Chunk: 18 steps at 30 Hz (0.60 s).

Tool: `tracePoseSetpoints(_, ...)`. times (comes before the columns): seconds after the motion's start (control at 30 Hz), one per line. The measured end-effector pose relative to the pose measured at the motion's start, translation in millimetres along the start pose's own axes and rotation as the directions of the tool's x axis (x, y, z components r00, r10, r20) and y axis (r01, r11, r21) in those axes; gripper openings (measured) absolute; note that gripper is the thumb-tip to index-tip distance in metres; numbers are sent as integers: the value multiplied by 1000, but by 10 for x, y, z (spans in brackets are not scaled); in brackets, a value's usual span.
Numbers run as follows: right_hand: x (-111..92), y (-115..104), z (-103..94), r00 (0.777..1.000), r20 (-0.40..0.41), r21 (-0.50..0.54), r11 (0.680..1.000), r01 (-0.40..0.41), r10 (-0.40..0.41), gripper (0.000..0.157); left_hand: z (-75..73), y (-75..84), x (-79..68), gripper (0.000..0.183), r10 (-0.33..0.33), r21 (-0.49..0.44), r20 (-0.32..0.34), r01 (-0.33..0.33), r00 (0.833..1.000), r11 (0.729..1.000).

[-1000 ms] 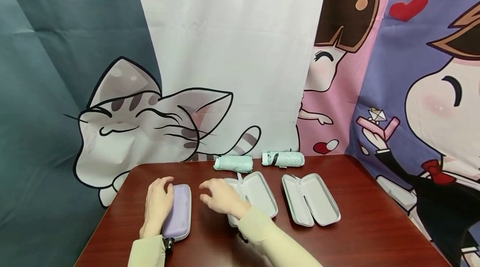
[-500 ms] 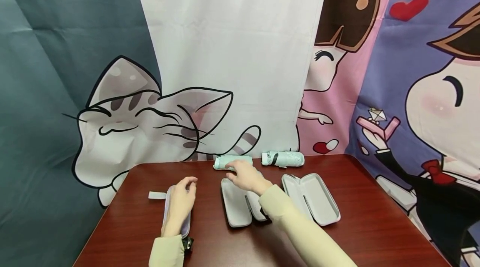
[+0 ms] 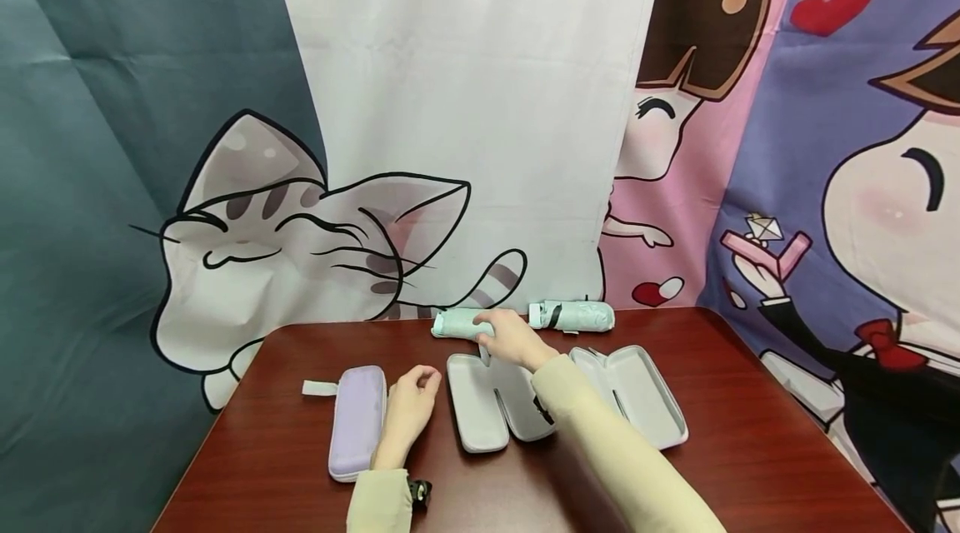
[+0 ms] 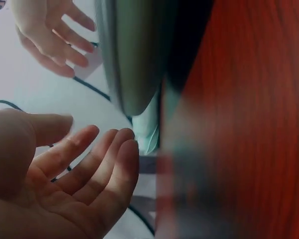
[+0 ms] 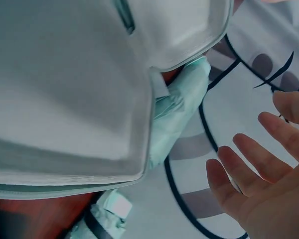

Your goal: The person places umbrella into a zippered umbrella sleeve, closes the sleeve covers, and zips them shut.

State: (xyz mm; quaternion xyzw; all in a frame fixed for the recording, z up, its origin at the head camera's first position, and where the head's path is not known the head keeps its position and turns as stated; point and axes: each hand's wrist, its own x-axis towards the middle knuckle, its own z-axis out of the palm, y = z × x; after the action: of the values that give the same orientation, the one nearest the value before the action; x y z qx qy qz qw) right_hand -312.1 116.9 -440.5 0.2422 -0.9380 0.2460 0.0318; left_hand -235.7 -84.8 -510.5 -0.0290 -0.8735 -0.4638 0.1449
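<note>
My left hand (image 3: 410,408) hovers between the purple zip case (image 3: 357,420) and the middle open case (image 3: 477,404). In the left wrist view its fingers (image 4: 109,174) are loosely bent around nothing. My right hand (image 3: 513,339) reaches over the far end of the middle case, close to the left mint folded umbrella (image 3: 453,323). The right wrist view shows its fingers (image 5: 254,154) spread and holding nothing. That middle case lies open, with a pale grey lining; hand and sleeve hide part of it. The purple case is closed, its pale strap pointing left.
A second open grey-lined case (image 3: 647,396) lies to the right, partly behind the right sleeve. Another mint folded umbrella (image 3: 572,316) with a black band lies at the back edge of the brown table (image 3: 277,450). A printed cloth (image 3: 480,100) hangs behind.
My left hand has moved right, across and off the purple case, uncovering it and its strap. My right hand has moved right and away from me, from the middle case's left side to its far end.
</note>
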Motion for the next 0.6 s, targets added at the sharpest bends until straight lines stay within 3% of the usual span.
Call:
tracePoseSetpoints(0.27, 81, 211, 84, 1000, -1, -32, 999, -6, 6, 32, 181, 1, -56, 21, -99, 23, 56, 98, 994, 995)
tracePoseSetpoints(0.6, 267, 336, 198, 999, 42, -119, 993, 5, 0, 36, 288, 19, -113, 28, -92, 69, 71, 87, 993, 994)
